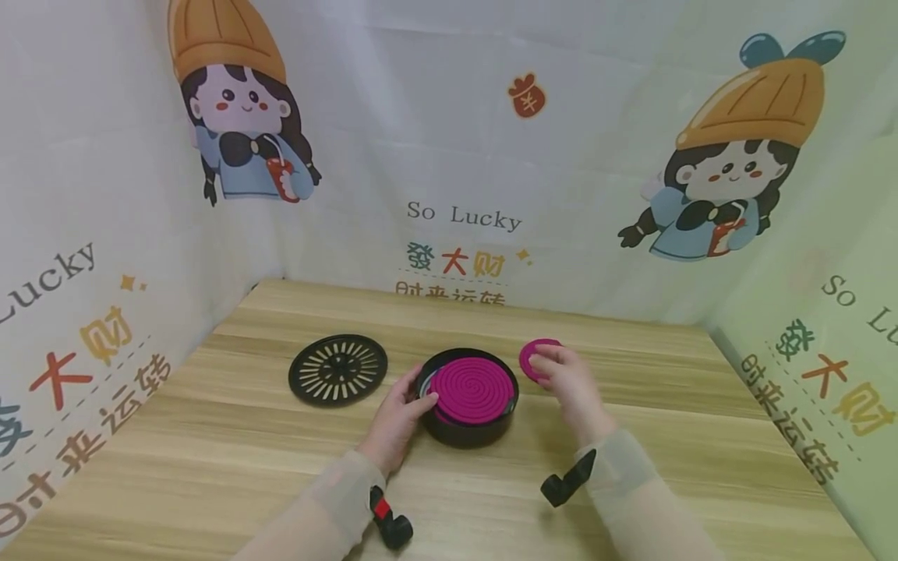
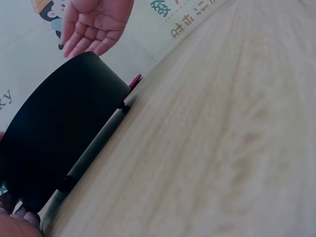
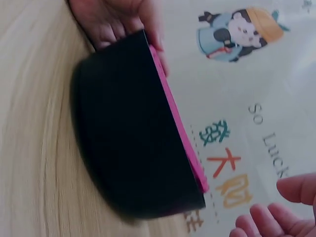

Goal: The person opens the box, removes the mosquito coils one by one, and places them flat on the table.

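Observation:
A round black mosquito coil holder (image 1: 463, 438) stands on the table, with a pink mosquito coil (image 1: 473, 389) lying flat at its top. My left hand (image 1: 393, 425) grips the holder's left side, fingers around the wall and thumb over the rim at the coil's edge. Right of the holder, a smaller-looking pink coil (image 1: 528, 360) lies on the table, partly hidden under my right hand (image 1: 571, 389). In the left wrist view that right hand (image 2: 98, 24) hangs with loosely bent fingers, and the pink edge (image 2: 135, 81) shows low at the table, apart from it.
A black slotted round lid (image 1: 338, 370) lies on the wooden table (image 1: 295, 467) left of the holder. A printed cloth (image 1: 449, 140) hangs around the table's back and sides. Black wrist cameras (image 1: 394, 531) stick out from both sleeves.

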`<state>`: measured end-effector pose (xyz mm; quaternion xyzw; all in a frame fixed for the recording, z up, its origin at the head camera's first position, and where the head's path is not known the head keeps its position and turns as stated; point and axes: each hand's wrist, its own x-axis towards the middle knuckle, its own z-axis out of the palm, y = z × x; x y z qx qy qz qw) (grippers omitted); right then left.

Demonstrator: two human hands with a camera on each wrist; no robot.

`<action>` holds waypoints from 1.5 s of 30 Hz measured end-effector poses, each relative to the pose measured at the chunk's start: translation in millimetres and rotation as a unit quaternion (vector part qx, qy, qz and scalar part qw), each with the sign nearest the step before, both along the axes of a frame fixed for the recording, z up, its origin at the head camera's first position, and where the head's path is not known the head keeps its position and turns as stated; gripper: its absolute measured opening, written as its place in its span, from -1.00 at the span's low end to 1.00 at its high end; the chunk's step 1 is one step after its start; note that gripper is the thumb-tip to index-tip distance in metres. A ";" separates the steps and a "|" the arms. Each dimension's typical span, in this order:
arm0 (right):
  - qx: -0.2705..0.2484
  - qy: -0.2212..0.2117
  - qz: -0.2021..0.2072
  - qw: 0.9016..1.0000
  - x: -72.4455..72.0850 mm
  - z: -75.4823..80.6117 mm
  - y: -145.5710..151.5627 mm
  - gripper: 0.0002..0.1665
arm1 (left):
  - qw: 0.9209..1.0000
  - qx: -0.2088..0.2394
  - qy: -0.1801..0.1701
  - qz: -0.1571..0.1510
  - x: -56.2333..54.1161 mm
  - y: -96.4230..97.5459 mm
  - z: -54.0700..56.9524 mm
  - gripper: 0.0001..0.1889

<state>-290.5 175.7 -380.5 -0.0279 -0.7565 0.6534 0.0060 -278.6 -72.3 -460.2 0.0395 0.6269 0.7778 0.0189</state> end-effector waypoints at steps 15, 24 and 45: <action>0.036 0.031 0.051 0.998 4.7 -7.2 -36.8 -0.51 | 1.000 0.008 -0.004 0.005 5.2 -0.7 -2.5 -0.29; 0.055 0.023 0.029 0.998 1.9 -7.9 -38.3 -0.47 | 1.000 0.007 0.001 0.003 1.4 1.2 -3.2 -0.28; 0.092 0.024 0.008 0.995 -5.1 -13.6 -47.0 -0.50 | 1.000 0.012 0.004 0.008 0.0 1.3 -0.5 -0.29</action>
